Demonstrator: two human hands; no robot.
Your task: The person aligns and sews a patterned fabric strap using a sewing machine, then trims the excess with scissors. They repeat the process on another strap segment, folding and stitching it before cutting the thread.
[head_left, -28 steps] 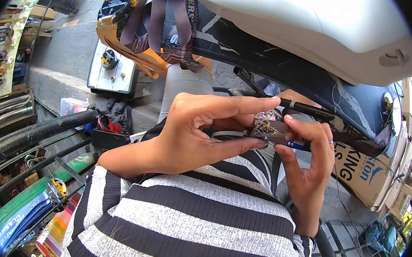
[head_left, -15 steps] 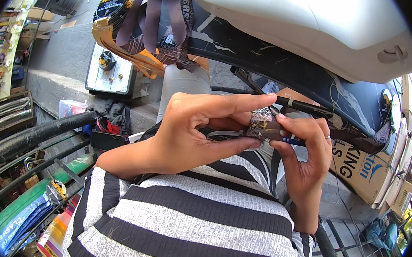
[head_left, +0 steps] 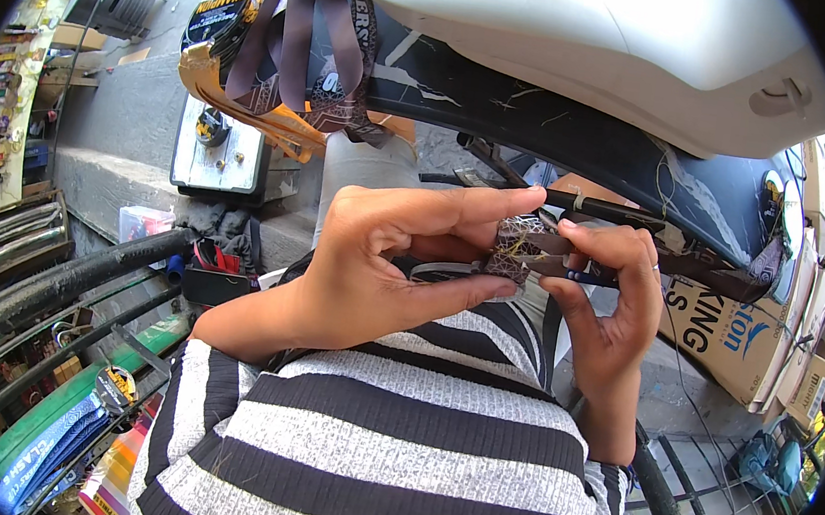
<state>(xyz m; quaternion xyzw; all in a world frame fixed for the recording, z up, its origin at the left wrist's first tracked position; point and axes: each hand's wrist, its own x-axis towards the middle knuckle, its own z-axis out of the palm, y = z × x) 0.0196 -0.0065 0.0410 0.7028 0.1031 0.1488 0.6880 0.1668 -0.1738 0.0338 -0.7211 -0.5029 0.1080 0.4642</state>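
Both my hands are raised in front of my striped top. My left hand (head_left: 383,254) pinches a folded piece of brown patterned strap (head_left: 509,248) with loose yellowish threads, its index finger stretched above it and thumb below. My right hand (head_left: 603,313) grips a small pair of snips (head_left: 592,273) with dark blades and a blue handle; the blades lie at the strap's right end, among the threads. Beyond my hands, a bundle of brown straps (head_left: 305,40) hangs over the dark marbled table edge (head_left: 509,107).
A white machine housing (head_left: 606,47) stands on the table. A white-topped box (head_left: 197,159) sits on the grey step at left. Black metal bars (head_left: 57,291) flank me, with colourful bundles (head_left: 5,114) at far left. Cardboard boxes (head_left: 735,347) stand at right, near a dangling cable (head_left: 693,408).
My hands have shifted slightly left. The snips' blades have moved further over the patterned strap piece and show apart now. The surroundings shift slightly with the camera.
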